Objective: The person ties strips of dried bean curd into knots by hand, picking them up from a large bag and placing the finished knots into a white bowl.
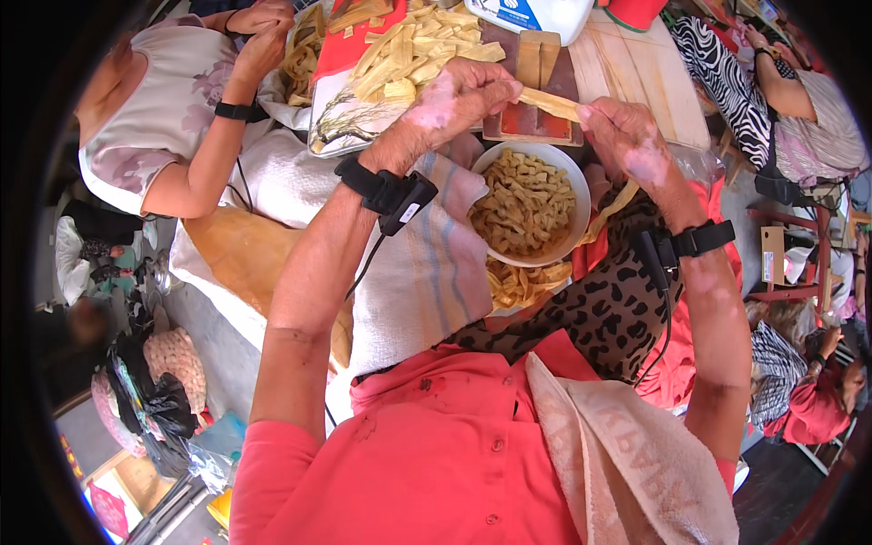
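A flat pale yellow food strip (550, 104) stretches between my two hands. My left hand (469, 92) pinches its left end between thumb and fingers. At its right end, my right hand (625, 136) grips it the same way. Below them rests a white bowl (583, 197) full of short cut yellow pieces (524, 208). Just beyond the held strip, a wooden block (538, 58) stands on a dark reddish board (572, 82). A pile of pale yellow strips (422, 44) lies left of the board, on a tray (334, 126) with a printed tree pattern.
More yellow strips (524, 283) lie under the bowl, near my lap. A light wooden board (633, 68) extends right, with a white container (538, 17) behind. Another person (170, 109) sits close on the left beside white sacks (286, 177). Cables (368, 266) hang from both my wrists.
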Demonstrator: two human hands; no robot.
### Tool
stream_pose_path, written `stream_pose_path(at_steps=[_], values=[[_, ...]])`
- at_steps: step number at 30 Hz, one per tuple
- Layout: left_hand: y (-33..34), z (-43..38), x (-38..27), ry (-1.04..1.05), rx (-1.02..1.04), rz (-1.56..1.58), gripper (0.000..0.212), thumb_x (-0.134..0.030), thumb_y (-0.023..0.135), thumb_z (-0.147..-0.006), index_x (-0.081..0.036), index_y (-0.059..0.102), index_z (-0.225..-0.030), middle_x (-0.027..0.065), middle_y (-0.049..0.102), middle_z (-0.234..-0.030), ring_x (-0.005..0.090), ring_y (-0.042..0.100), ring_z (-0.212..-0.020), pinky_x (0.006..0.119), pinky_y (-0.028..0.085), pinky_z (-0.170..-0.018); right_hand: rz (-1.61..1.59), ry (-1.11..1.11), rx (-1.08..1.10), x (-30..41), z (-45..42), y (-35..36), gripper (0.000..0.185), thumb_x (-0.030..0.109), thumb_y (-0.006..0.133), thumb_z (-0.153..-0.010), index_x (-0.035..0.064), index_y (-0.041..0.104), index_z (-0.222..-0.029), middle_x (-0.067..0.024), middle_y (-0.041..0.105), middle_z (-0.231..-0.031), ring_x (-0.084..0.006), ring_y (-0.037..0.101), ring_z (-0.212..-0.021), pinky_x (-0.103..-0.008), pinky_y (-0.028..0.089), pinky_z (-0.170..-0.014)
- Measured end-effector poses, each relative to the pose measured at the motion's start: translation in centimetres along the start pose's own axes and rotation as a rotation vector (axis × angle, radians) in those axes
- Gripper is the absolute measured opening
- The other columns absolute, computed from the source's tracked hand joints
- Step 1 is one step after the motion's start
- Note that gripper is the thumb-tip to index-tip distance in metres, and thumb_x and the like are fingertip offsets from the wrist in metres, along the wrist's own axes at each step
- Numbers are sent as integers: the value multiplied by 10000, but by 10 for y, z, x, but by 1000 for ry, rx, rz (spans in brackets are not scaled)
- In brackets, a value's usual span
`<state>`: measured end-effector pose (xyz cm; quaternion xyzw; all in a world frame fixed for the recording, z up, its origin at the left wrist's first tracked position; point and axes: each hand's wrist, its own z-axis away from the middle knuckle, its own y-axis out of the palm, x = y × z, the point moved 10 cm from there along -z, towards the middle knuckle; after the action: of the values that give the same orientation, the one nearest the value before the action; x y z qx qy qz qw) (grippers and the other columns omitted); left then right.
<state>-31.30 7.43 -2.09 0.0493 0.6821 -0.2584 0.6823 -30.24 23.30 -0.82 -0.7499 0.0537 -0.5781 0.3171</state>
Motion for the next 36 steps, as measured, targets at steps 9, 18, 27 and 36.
stream_pose_path(at_steps=[9, 18, 27, 36], values=[[0, -16, 32, 80, -112, 48, 232, -260, 563, -878, -38, 632, -866, -44, 536, -692, 18, 442, -631, 157, 366, -576, 74, -61, 2, -4, 2, 9, 291, 211, 531, -882, -32, 543, -722, -50, 431, -551, -133, 401, -545, -295, 361, -522], [24, 46, 23, -87, 23, 7, 319, -308, 522, -897, -2, 604, -931, 17, 562, -780, 82, 500, -697, 217, 416, -633, -180, 138, -11, -11, 67, 14, 277, 189, 520, -898, -2, 534, -697, 19, 363, -529, -79, 334, -501, -243, 291, -450], [63, 100, -20, 61, 110, -3, 324, -229, 510, -904, -12, 546, -1143, 73, 588, -1066, 120, 519, -967, 258, 423, -842, -302, 112, 99, 37, 108, 50, 259, 182, 514, -907, -20, 532, -746, -2, 427, -583, -74, 372, -544, -235, 335, -485], [78, 135, -34, 101, 177, 128, 185, -124, 561, -875, 3, 602, -1003, 20, 587, -818, 64, 503, -736, 205, 428, -661, -290, 8, 195, 72, 127, 72, 173, 138, 527, -894, -5, 548, -798, -20, 452, -577, -71, 398, -511, -245, 340, -456]])
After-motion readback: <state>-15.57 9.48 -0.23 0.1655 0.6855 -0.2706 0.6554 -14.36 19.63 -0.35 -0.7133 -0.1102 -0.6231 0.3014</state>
